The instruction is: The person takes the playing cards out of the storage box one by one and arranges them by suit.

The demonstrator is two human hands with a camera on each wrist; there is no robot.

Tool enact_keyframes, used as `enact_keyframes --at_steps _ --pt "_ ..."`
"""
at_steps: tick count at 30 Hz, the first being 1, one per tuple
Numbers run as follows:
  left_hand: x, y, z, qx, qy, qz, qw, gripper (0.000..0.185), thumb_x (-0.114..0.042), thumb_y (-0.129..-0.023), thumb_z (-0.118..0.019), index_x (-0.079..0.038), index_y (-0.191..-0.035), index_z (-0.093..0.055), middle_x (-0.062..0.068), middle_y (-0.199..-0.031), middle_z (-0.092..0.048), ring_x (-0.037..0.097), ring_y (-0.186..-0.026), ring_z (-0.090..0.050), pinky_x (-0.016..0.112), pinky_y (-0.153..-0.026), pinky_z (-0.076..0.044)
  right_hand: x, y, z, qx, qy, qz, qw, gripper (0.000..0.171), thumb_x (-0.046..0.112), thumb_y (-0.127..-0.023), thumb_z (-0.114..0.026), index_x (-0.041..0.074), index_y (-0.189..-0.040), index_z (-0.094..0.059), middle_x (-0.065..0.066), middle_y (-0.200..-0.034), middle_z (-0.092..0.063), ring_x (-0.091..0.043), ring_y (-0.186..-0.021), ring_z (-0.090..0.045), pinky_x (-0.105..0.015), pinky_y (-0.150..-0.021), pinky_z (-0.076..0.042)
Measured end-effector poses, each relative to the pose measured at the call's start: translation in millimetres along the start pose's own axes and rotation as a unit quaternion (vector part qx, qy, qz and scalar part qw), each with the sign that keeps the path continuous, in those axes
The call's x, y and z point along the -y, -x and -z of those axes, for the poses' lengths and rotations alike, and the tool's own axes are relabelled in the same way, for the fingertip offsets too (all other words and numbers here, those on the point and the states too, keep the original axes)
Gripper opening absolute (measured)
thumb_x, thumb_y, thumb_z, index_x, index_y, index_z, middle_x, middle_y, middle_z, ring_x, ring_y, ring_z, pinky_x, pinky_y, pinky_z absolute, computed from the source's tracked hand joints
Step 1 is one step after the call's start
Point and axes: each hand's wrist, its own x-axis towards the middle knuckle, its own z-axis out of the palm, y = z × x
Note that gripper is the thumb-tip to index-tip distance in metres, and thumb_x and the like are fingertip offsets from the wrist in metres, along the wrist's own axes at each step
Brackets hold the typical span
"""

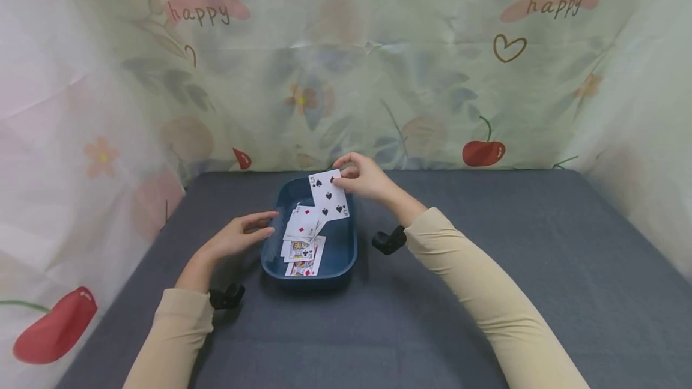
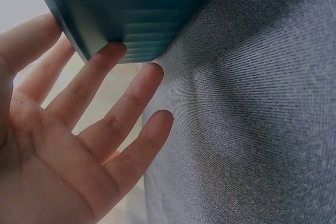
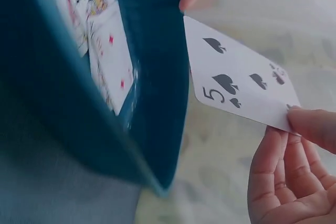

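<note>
Between thumb and fingers my right hand pinches a five of spades playing card by its edge, above the far right part of a dark blue tray. The same card faces the right wrist camera, with its five and spades readable. Several playing cards lie overlapped inside the tray, among them a two of diamonds and some face cards. My left hand is at the tray's left side, fingers extended. In the left wrist view its fingertips reach the tray's outer wall.
A dark grey cloth covers the table under the tray. Patterned curtains with cherries, hearts and flowers hang behind and at both sides. A black wrist camera sits at the right wrist, another camera at the left.
</note>
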Motion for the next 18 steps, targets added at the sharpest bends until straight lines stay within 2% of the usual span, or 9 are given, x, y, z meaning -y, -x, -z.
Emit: enact_keyframes --at_steps 4,9,15,18 --pt "0.8 0.7 -0.8 -0.001 0.001 -0.001 1.0 0.053 -0.035 -0.094 -0.053 -0.016 -0.142 -0.04 0.022 -0.145 -0.039 0.042 -0.134 -0.035 0.06 -0.105 -0.032 -11 9 20 -0.017 -0.022 -0.009 1.0 0.033 0.009 -0.089 -0.06 0.003 -0.119 -0.049 -0.022 -0.108 -0.066 -0.02 -0.09 -0.063 -0.03 -0.078 -0.053" --pt "1.5 0.9 -1.0 0.0 0.006 0.006 1.0 0.053 -0.037 -0.094 -0.052 -0.018 -0.142 -0.039 0.021 -0.146 -0.037 0.042 -0.135 -0.033 0.061 -0.105 -0.031 -30 21 45 -0.052 -0.04 -0.022 0.998 0.033 0.008 -0.09 -0.059 0.0 -0.119 -0.047 -0.024 -0.109 -0.065 -0.015 -0.084 -0.063 -0.037 -0.082 -0.055" --pt "2.0 0.3 -1.2 0.0 0.008 0.006 0.9999 0.054 -0.037 -0.094 -0.052 -0.017 -0.142 -0.039 0.021 -0.146 -0.037 0.042 -0.135 -0.033 0.062 -0.105 -0.03 -63 27 69 -0.103 -0.027 -0.062 0.992 0.033 0.01 -0.091 -0.058 -0.001 -0.119 -0.047 -0.024 -0.111 -0.065 -0.01 -0.083 -0.062 -0.041 -0.086 -0.053" --pt "2.3 0.2 -1.4 0.0 0.009 0.005 0.9999 0.054 -0.037 -0.094 -0.052 -0.017 -0.143 -0.039 0.021 -0.146 -0.037 0.042 -0.135 -0.033 0.062 -0.105 -0.03 -81 25 77 -0.124 -0.022 -0.087 0.988 0.034 0.011 -0.092 -0.056 -0.003 -0.121 -0.046 -0.026 -0.118 -0.061 -0.012 -0.086 -0.062 -0.035 -0.083 -0.054"
